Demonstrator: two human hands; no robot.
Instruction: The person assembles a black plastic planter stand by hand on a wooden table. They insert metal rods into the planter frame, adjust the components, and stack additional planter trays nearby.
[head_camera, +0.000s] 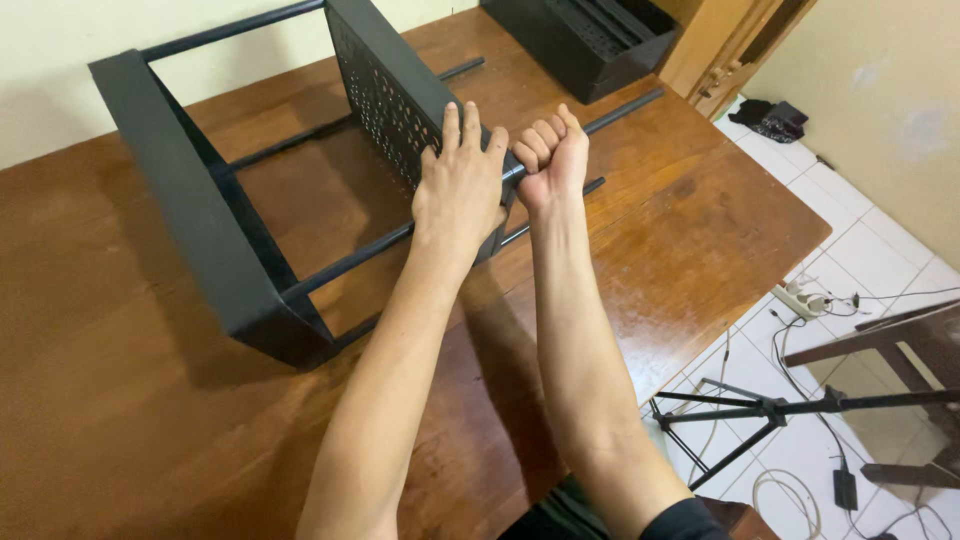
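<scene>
- While the wooden desk carries everything, your black metal rack frame lies tipped across its far half, solid end panel toward the left edge.
- The perforated panel stands tilted near the far edge, rods running through it toward the right edge.
- A second black piece waits at the far right corner.
- Your left hand lies flat, fingers spread, over the panel's near end; press square so it can't twist.
- Your right hand is fisted around the thin rod just beside the panel; keep it in line with its hole.
</scene>
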